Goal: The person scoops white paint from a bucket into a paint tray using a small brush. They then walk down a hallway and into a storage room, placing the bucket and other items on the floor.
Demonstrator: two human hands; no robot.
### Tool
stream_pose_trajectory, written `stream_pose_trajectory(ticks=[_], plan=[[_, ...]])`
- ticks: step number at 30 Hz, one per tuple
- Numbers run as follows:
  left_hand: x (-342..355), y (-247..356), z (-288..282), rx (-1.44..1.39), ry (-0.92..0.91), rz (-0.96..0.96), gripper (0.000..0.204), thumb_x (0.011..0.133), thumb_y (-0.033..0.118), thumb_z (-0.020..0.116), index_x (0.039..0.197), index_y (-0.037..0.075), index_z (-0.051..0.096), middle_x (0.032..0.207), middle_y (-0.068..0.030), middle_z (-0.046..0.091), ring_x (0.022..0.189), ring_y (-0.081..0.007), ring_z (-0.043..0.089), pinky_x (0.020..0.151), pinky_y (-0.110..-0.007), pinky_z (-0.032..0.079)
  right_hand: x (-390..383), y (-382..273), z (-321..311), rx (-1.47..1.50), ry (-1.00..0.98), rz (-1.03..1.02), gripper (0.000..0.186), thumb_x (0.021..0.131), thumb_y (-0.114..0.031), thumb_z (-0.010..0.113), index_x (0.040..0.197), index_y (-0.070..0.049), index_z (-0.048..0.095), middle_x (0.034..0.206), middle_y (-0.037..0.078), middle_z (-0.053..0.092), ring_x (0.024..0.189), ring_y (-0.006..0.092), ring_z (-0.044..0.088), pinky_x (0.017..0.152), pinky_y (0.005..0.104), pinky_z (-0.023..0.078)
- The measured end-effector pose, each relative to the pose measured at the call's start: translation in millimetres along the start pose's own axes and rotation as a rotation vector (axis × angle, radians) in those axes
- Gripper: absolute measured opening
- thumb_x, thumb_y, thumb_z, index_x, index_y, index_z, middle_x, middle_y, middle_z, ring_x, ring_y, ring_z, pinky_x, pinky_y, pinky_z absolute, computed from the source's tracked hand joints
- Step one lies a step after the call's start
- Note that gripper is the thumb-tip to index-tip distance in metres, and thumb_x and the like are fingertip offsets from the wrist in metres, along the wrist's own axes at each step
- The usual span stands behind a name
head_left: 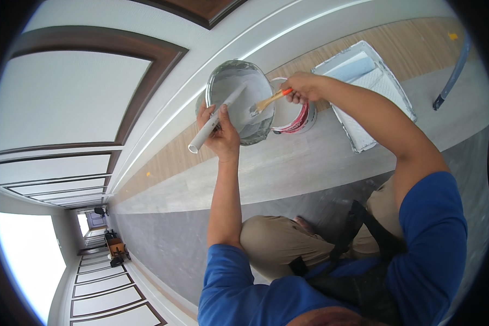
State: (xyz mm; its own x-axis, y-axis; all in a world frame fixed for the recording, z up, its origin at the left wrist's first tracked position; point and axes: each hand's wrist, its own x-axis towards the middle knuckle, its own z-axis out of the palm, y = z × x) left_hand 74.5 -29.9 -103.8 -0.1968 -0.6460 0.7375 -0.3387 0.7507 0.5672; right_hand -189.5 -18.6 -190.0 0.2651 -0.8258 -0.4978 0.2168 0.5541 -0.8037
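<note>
My left hand (pixel 217 130) is closed around a pale grey tube (pixel 202 139), which slants across a wide paint bucket (pixel 239 130) with messy, paint-coated sides. My right hand (pixel 301 88) grips a paintbrush (pixel 267 101) by its orange-tipped handle, with its whitish bristles down inside that bucket. Behind, partly hidden by the hand, stands a smaller bucket (pixel 299 124) with red and white sides. To its right lies a paint tray (pixel 394 106) holding a light blue roller (pixel 349 66).
A long grey pole (pixel 452 73) lies at the far right. The floor (pixel 163 195) has wood-toned and grey bands beside a wall (pixel 81 98) with brown-framed panels. I am low on the floor, knees bent. Dark chairs and a brown piece of furniture (pixel 116 248) stand far down the corridor.
</note>
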Motion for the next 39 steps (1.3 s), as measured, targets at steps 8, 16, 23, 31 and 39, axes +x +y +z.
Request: stream_pose_trajectory(ticks=[8, 16, 23, 31, 39], plan=[[3.1, 6.8, -3.5, -0.021, 0.023, 0.010, 0.025, 0.096, 0.006, 0.070, 0.115, -0.005, 0.058, 0.129, -0.0252, 0.057, 0.109, -0.0272, 0.063, 0.089, -0.035, 0.053, -46.2, -51.6, -46.9, -0.378, 0.288, -0.093, 0.028, 0.093, -0.020, 0.058, 0.092, 0.007, 0.066, 0.068, 0.012, 0.064, 0.049, 0.0163, 0.055, 0.040, 0.0301, 0.038], [5.5, 9.5, -2.1, 0.030, 0.027, 0.001, 0.027, 0.097, 0.009, 0.070, 0.118, -0.005, 0.059, 0.128, -0.0203, 0.060, 0.107, -0.0197, 0.062, 0.089, -0.030, 0.053, -31.3, -27.7, -7.7, -0.311, 0.395, 0.013, 0.024, 0.091, -0.008, 0.050, 0.097, 0.012, 0.062, 0.073, 0.019, 0.066, 0.050, 0.0243, 0.060, 0.039, 0.0366, 0.043], [4.4, 14.7, 0.9, 0.007, 0.025, -0.053, 0.026, 0.096, 0.009, 0.071, 0.115, -0.005, 0.062, 0.127, -0.0204, 0.060, 0.106, -0.0215, 0.063, 0.088, -0.031, 0.053, -15.3, 3.5, 32.5, 0.155, 0.458, 0.040, 0.024, 0.094, -0.007, 0.046, 0.107, 0.010, 0.057, 0.075, 0.015, 0.062, 0.051, 0.0231, 0.061, 0.037, 0.0367, 0.045], [4.1, 20.7, 9.9, -0.040, 0.019, -0.052, 0.025, 0.094, 0.010, 0.074, 0.113, -0.005, 0.065, 0.126, -0.0207, 0.059, 0.104, -0.0255, 0.065, 0.084, -0.034, 0.054, -25.5, 0.5, 45.8, 0.217, 0.504, 0.059, 0.014, 0.093, -0.009, 0.048, 0.091, 0.002, 0.056, 0.070, 0.009, 0.056, 0.051, 0.0179, 0.053, 0.038, 0.0328, 0.040], [5.4, 22.4, 8.6, 0.018, 0.012, -0.025, 0.024, 0.095, 0.008, 0.072, 0.113, -0.005, 0.063, 0.121, -0.0204, 0.061, 0.103, -0.0227, 0.063, 0.085, -0.032, 0.053, -37.1, -8.6, 43.1, 0.190, 0.522, -0.006, 0.011, 0.090, -0.004, 0.051, 0.090, 0.003, 0.060, 0.068, 0.012, 0.056, 0.050, 0.0182, 0.052, 0.038, 0.0337, 0.036]])
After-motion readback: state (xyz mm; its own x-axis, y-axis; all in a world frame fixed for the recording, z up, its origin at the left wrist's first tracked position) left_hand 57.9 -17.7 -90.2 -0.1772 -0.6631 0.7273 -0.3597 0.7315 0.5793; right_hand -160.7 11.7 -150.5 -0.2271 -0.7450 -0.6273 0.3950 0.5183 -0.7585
